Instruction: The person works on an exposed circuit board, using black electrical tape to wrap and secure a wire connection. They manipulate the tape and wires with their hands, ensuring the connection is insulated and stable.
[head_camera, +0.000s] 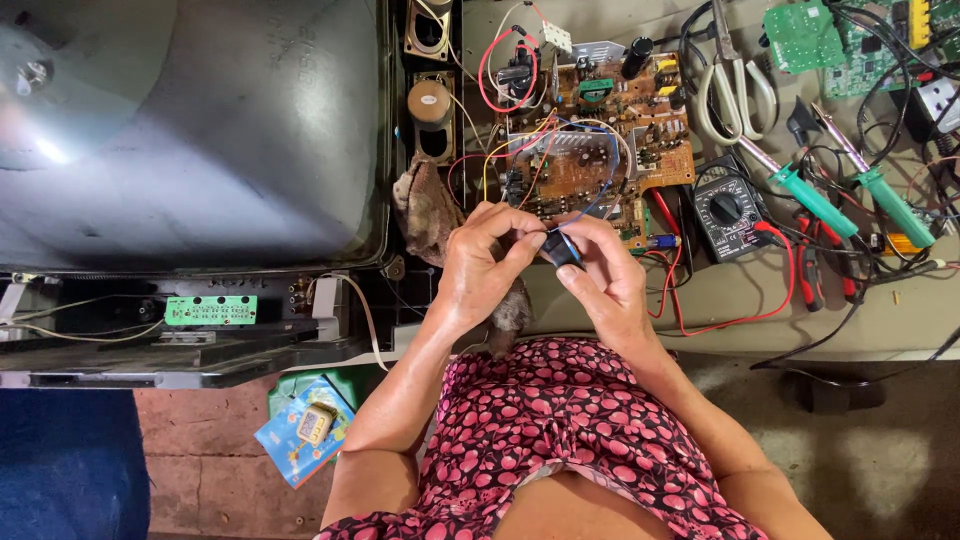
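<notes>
Both hands, the left hand (480, 265) and right hand (600, 275), pinched closed on a small black part (560, 247) above the circuit board (590, 140)'s near edge; it looked light, rigid, wire-tethered, best held by its sides.

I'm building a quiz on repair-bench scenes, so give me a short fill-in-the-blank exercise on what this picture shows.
1. Both hands pinch a small ____ part with a blue wire.
2. The brown circuit board lies beside a black ____ with a round dial.
3. The two soldering irons have ____ handles.
4. The scissors lie ____ the irons.

Missing words: black; multimeter; green; beyond
</notes>
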